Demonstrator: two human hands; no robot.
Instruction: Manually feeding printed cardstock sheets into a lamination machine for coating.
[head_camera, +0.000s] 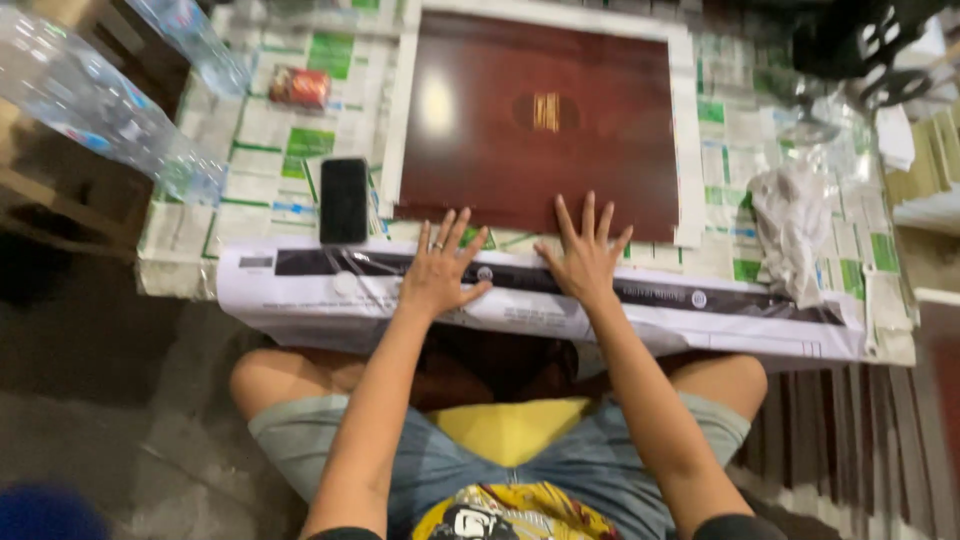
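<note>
A dark red-brown glossy board (535, 125) lies flat in the middle of the surface (260, 150), framed by a pale border, with a small gold-striped mark in a darker oval near its centre. Its near edge sits just above a long white printed sheet (700, 320) that hangs over the front edge of the surface. The left hand (437, 272) rests palm down on that sheet, just below the board's near edge, its fingers (447, 232) spread apart and reaching toward the board; a ring shows on one finger. The right hand (587, 258) lies flat beside it, fingers also spread wide, the tips laid on the board's near edge. Neither hand grips anything. Left of the board a black phone (344, 200) lies face up, and farther back a small red can (299, 87). Clear plastic bottles (95, 105) lean at the left corner. To the right of the board sits a crumpled white cloth (792, 225). The surface is covered with green-and-white printed paper.
</note>
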